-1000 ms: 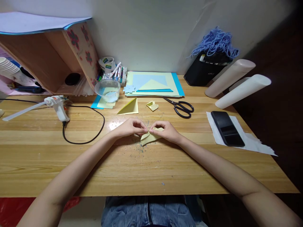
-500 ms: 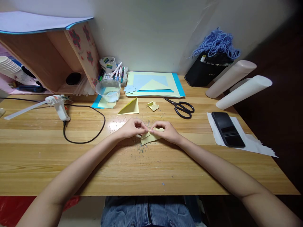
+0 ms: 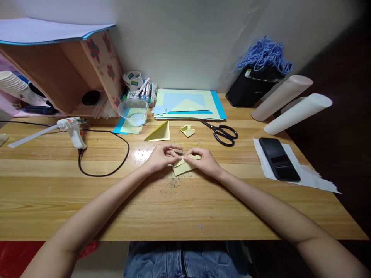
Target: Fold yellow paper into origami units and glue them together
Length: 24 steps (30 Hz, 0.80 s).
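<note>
A pale yellow folded piece of paper (image 3: 183, 166) lies on the table between my hands. My left hand (image 3: 164, 157) pinches its upper left part between thumb and a finger, while the index finger stretches out above. From the other side my right hand (image 3: 203, 160) grips the paper between thumb and fingers, hiding its right part. Just beyond my hands stands a small folded yellow paper piece (image 3: 187, 131). Left of that is a yellow paper triangle (image 3: 159, 132), folded over. Black-handled scissors (image 3: 223, 133) lie to the right.
A white glue gun (image 3: 74, 132) with its black cord lies at the left. Behind are a clear plastic bowl (image 3: 133, 112), markers (image 3: 146, 92) and stacked paper sheets (image 3: 216, 101). A black phone (image 3: 278, 159) rests on white paper at the right, near two white rolls (image 3: 298, 113).
My left index finger has lifted and straightened away from the paper. The folded paper has shifted slightly; my right hand keeps nearly the same place.
</note>
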{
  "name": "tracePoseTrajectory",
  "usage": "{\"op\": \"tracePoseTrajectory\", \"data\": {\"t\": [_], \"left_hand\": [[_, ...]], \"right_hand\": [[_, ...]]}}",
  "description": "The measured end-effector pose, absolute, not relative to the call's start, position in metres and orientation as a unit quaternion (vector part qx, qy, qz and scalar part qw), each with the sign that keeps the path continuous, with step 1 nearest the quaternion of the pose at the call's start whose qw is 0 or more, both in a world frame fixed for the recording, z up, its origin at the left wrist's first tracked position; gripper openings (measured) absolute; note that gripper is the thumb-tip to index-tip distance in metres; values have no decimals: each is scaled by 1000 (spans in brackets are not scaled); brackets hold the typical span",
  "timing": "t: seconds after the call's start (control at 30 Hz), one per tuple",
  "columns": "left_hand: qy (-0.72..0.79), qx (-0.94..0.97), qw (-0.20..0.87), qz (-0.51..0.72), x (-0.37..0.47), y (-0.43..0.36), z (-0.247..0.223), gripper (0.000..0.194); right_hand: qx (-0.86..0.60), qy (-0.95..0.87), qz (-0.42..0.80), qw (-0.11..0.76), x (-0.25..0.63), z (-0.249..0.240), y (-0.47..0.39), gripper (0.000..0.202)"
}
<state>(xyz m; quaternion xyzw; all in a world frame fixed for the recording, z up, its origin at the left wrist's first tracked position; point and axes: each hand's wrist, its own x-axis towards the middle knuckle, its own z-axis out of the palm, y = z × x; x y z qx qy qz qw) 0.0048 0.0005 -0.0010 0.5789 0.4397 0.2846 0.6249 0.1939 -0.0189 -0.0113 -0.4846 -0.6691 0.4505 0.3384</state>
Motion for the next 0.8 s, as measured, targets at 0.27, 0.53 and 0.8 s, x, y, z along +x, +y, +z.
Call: {"op": "tracePoseTrajectory", "data": {"t": [0.27,0.53,0.8], "left_hand": [[450,557,616,328,9,-1,-4,50],[417,591,607,329,9,-4,-7,47],[368,627,607,320,12,-8,-8,43]], "right_hand": [[-495,-647,441,376,192,-10,-19,21],[-483,-642,471,366,191,-9,-18,16],[-477,-645,490,341,192,-14,-16,14]]}}
